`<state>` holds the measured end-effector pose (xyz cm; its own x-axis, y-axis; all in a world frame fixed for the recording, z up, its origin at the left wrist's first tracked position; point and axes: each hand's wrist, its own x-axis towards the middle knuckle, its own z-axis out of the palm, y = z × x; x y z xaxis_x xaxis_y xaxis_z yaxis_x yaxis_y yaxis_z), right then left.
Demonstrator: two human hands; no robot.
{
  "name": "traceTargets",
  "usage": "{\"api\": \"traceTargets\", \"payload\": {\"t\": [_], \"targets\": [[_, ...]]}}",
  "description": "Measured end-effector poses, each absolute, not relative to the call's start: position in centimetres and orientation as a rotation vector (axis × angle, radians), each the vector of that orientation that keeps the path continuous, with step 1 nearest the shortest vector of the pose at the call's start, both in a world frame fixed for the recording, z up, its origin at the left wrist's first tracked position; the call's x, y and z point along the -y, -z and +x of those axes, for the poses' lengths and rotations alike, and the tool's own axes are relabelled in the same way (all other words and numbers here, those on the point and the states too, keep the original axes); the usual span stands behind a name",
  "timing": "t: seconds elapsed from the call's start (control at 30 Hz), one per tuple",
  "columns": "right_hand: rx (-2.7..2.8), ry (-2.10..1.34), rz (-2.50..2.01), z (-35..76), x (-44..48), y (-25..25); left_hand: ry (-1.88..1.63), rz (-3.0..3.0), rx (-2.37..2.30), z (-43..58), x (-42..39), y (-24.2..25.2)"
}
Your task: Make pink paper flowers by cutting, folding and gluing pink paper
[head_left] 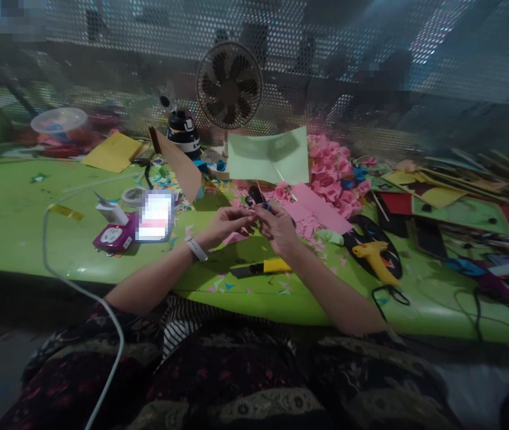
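Observation:
Close together over the green table (8, 197), the fingertips of my left hand (232, 222) and my right hand (279, 228) almost touch. Both are closed in a pinch. Whatever lies between them is too small to name; a bit of blue shows by my right fingers. Just behind the fingertips is a dark object (257, 193), partly hidden. Below my hands lies a yellow-and-black utility knife (276, 265). Pink paper (319, 206) and paper scraps spread beside my right hand, with a heap of pink paper flowers (331, 170) behind.
A fan (230, 86), a bottle (183, 134) and a pale green sheet (267, 156) stand at the back. On the left are a lit phone (155, 216) and a purple power strip (113, 237) with a white cable. A yellow glue gun (376, 260) lies right.

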<state>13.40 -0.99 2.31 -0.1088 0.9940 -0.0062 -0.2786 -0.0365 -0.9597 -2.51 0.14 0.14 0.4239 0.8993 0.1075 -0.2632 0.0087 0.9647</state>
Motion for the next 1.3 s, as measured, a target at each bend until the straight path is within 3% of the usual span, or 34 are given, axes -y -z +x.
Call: {"api": "traceTargets", "payload": {"t": [0.53,0.83,1.3], "targets": [[1.116,-1.187,-1.023,13.8,0.7,-1.9,-1.138,1.164,-0.693,-2.9,-0.7,-0.1],[1.746,-0.652,-1.111,14.9,0.7,-2.1,-1.213,1.129,-0.729,-3.3,-1.0,-0.6],[1.831,-0.729,-1.050,15.2,0.4,-2.3,-1.123,1.108,-0.692,-3.7,-1.2,-0.1]]}}
